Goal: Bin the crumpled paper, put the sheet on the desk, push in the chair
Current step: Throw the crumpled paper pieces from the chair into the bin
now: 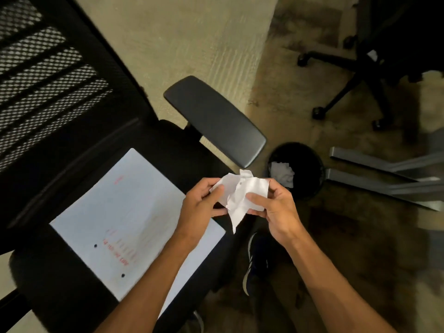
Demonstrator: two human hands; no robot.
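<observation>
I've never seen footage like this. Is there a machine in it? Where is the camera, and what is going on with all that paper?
There is no machine here, only a person's two bare hands. The single picture comes from a wide-angle camera worn on the person's head, looking forward and down, so the arms reach in from the bottom edge. The left hand and the right hand together hold a crumpled paper. Below them on the left, a flat sheet with red writing lies on the seat of a black office chair. On the floor just beyond the hands stands a black bin with some white paper inside.
</observation>
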